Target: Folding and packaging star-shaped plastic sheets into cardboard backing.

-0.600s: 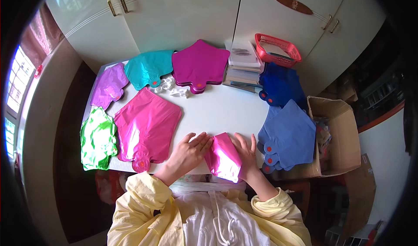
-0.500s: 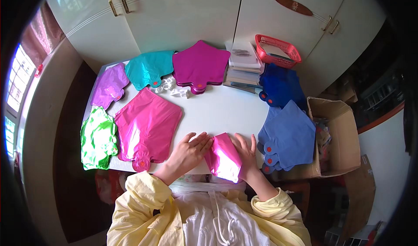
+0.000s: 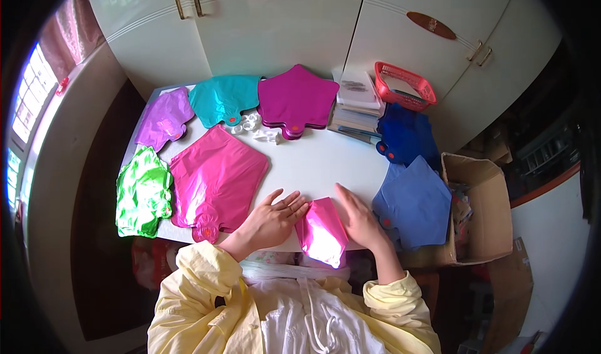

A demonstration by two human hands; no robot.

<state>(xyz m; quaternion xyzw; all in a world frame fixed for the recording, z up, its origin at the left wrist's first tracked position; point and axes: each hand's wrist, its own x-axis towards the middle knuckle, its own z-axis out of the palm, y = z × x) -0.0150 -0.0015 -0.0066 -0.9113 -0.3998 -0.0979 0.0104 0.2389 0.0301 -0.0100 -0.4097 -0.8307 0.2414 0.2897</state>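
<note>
A folded pink foil balloon (image 3: pixel 322 229) lies at the near edge of the white table, its lower end shiny with glare and hanging past the edge. My left hand (image 3: pixel 273 220) is flat and open, fingertips touching the foil's left edge. My right hand (image 3: pixel 362 219) rests open along the right side of the foil, fingers straight and held close together. To the left is a larger stack of flat pink foil balloons (image 3: pixel 219 175), with a round tab and red dot at its near end. Light blue flat balloons (image 3: pixel 418 200) are piled beyond my right hand.
Around the table lie green (image 3: pixel 143 194), purple (image 3: pixel 164 117), teal (image 3: pixel 224 98), magenta (image 3: pixel 297 98) and dark blue (image 3: pixel 411 135) foil balloons. White plastic pieces (image 3: pixel 268 138), a card stack (image 3: pixel 357 111) and a red basket (image 3: pixel 413 97) sit at the back. A cardboard box (image 3: pixel 491 210) stands right.
My right hand's spread fingers have come together and it has turned more onto its edge beside the foil. My left hand stays near the foil's left edge. The whole view has shifted slightly.
</note>
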